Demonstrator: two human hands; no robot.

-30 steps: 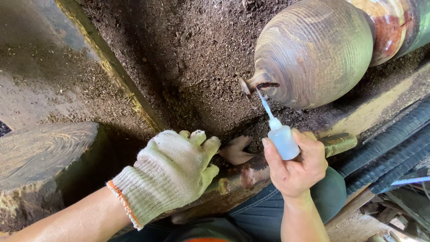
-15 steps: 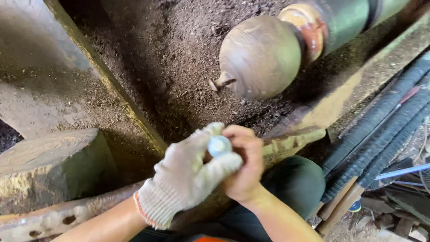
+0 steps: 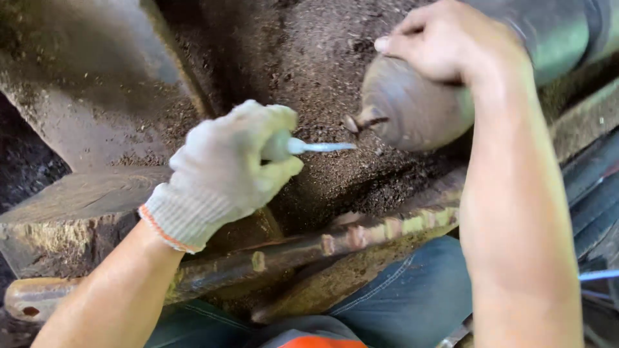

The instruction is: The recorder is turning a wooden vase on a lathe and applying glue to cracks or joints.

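Observation:
My left hand, in a white knit glove with an orange cuff, is closed around a small squeeze bottle whose thin pale-blue nozzle points right. The nozzle tip ends just short of a small stub on the end of a rounded grey-brown wooden workpiece. That workpiece is mounted on a green and rust-coloured machine spindle at the upper right. My bare right hand rests on top of the workpiece, fingers curled over it.
Sawdust covers the bed under the workpiece. A worn metal rail crosses below my hands. A wooden block sits at the left. Dark ribbed hoses run along the right edge. Blue jeans show at the bottom.
The bottle passed from my right hand into my gloved left hand. My right hand rose from beside the left and now lies on the workpiece. The view shifted closer.

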